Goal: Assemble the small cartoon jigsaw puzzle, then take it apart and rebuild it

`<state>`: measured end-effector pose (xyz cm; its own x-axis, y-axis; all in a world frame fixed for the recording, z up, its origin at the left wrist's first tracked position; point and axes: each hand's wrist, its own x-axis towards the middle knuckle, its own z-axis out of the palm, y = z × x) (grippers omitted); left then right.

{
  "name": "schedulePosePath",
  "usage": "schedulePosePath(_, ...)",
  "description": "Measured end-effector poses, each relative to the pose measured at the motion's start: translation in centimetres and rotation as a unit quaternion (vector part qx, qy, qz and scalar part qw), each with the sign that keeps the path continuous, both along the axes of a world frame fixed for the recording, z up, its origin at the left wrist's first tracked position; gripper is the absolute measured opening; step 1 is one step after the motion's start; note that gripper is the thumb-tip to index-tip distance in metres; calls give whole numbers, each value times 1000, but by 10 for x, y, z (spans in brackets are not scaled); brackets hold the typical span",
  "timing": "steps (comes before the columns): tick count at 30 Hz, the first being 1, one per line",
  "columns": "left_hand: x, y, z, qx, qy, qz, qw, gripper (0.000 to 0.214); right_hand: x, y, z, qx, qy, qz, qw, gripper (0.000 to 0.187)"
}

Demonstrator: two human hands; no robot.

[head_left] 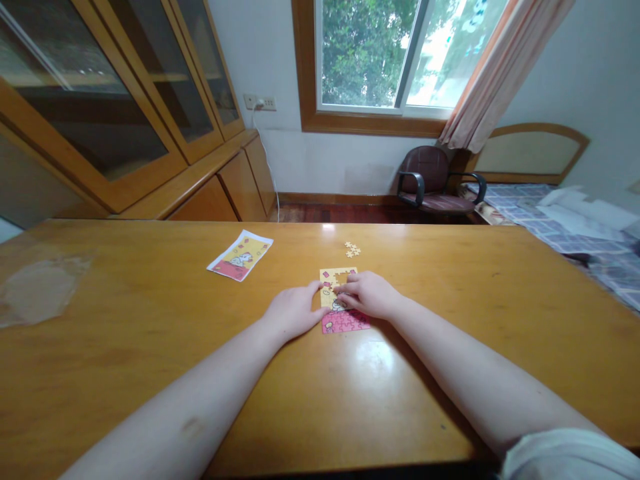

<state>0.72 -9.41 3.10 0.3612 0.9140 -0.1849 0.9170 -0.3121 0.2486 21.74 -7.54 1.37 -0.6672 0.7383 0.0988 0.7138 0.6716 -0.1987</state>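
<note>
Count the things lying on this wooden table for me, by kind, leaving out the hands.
Picture card: 1
Part-built jigsaw puzzle: 1
Small cluster of loose puzzle pieces: 1
Total: 3

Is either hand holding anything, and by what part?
Left hand: nothing, resting beside the jigsaw puzzle. Right hand: fingertips on the puzzle; cannot tell if they pinch a piece.

Jigsaw puzzle (345, 321) partly under right hand (367, 295)
</note>
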Motion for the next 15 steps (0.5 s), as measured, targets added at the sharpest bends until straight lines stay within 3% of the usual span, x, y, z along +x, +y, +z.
schedulePosePath(15, -1, 0, -1, 3, 0, -4, 1000, 57, -4, -2, -1, 3, -11, -6, 1000, 35)
